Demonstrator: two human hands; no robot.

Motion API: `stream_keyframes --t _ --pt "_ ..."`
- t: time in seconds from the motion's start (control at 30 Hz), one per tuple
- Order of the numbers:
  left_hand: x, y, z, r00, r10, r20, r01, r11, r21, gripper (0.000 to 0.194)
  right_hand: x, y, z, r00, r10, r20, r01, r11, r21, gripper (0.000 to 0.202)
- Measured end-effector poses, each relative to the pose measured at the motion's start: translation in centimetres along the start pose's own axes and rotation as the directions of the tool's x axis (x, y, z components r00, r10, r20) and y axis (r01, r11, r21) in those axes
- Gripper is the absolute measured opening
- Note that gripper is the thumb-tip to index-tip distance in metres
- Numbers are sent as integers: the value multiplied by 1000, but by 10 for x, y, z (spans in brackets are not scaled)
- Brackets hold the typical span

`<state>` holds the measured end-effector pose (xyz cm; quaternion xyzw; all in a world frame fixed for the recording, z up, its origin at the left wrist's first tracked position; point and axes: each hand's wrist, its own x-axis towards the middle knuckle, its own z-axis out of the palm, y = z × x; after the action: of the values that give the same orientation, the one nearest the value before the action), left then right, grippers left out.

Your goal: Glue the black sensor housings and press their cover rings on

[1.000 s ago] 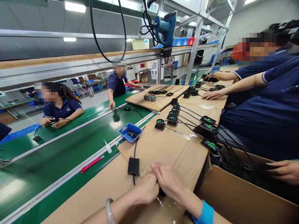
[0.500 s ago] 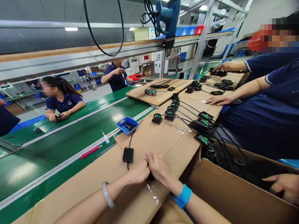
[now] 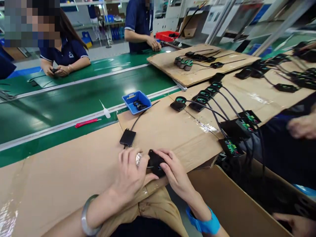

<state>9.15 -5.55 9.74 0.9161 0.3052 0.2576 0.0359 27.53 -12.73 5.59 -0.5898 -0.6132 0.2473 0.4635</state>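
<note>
Near the cardboard's front edge, a black round part (image 3: 156, 163) is held between my two hands. My left hand (image 3: 130, 171), with a ring and a grey bangle, has its fingers bent against the part's left side. My right hand (image 3: 175, 171), with a blue wristband, presses fingers on its top and right side. Just beyond my left hand lies a small black box (image 3: 127, 137) with a cable running up toward a blue bin (image 3: 137, 102). That bin holds black pieces.
Round black parts (image 3: 178, 103) are cabled to open housings (image 3: 231, 147) at the right. An open carton (image 3: 222, 197) stands at front right. A red tool (image 3: 88, 122) and white bottle (image 3: 106, 112) lie left. Co-workers' hands (image 3: 304, 126) show at the right edge.
The view has tilted down and closer. My hands, earlier closed together over something dark, are now farther apart with the black part showing between them.
</note>
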Motion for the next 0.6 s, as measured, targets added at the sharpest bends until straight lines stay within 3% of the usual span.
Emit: stream_keyframes --t 0.03,0.1,0.2,0.27,0.3,0.37,0.47,0.53,0.6 --pt "-4 6 1 998 -15 -67 17 1000 23 38 -5 0 -4 1000 4 -4 -4 1000 -3 40" --pt "-9 15 1 991 -95 -90 90 994 -56 32 -15 -1 -10 999 9 -33 -9 1000 -3 41" --pt "-11 26 2 965 -212 -155 183 966 -185 38 -29 -3 -9 988 83 -130 -76 996 51 40" --pt "-12 32 3 942 -183 -282 131 972 -194 33 -33 -3 -5 956 216 -197 -188 970 153 40" --pt "-13 34 4 947 -135 -292 74 975 -211 26 -32 -3 -5 929 303 -211 -248 936 249 42" --pt "-16 34 6 981 -11 -194 -43 961 -272 9 -23 -2 -11 856 497 -139 -364 772 520 48" --pt "-15 21 9 991 127 -45 -135 938 -320 5 7 -6 -47 747 654 121 -459 376 805 54" --pt "-7 5 12 991 120 -66 -134 945 -299 3 34 -16 -86 722 653 228 -477 232 848 51" --pt "7 -10 15 992 68 -104 -96 951 -294 7 65 -30 -130 742 607 282 -471 174 865 42"
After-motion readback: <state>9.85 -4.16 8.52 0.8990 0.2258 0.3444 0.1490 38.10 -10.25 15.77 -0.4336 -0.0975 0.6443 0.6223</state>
